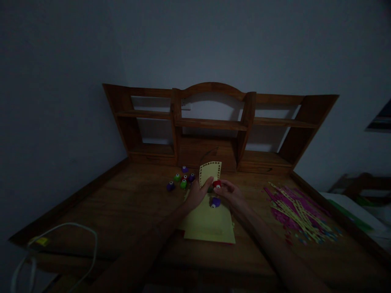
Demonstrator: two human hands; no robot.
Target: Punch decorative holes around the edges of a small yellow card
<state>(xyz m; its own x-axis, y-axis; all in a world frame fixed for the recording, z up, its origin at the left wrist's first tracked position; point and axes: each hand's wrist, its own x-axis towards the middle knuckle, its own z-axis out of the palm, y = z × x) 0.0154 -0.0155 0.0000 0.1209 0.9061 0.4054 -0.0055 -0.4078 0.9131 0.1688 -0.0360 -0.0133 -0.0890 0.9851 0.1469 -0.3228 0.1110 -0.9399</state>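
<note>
Pinches yellow card (pixel 210 173) w/ L hand (pixel 198 195), thumb pressed on front face nr lower part. Holds card raised & tilted over desk (pixel 122 203), w/ row of small dark shapes along top & side edges. Grips small red gadget (pixel 216 184) w/ R hand (pixel 233 195), thumb & fingers closed around sides, white part facing out. Has gadget right at card's R edge; can't tell from here whether clamped on or just touching. Has dark green thing (pixel 210 189) partly hidden btwn both hands, too dim to make out.

Has stacked yellow sheets (pixel 207 224) flat on desk below hands, w/ purple gadget (pixel 216 201) resting on top, also w/ white part. To L of L hand, has loose cluster on desk: green gadget (pixel 183 184) in front, 2nd green just behind, plus another red & several purple ones, most w/ round eye-like spot.

Over on R side, well apart from R hand, has messy pile: yellow strips (pixel 295 203) across magenta strips (pixel 279 217), w/ tiny colored bits (pixel 288 240) strewn at near edge. At far L, has white cable (pixel 96 240) looped over desk edge. At back, has wooden shelf unit (pixel 210 124) against wall.
</note>
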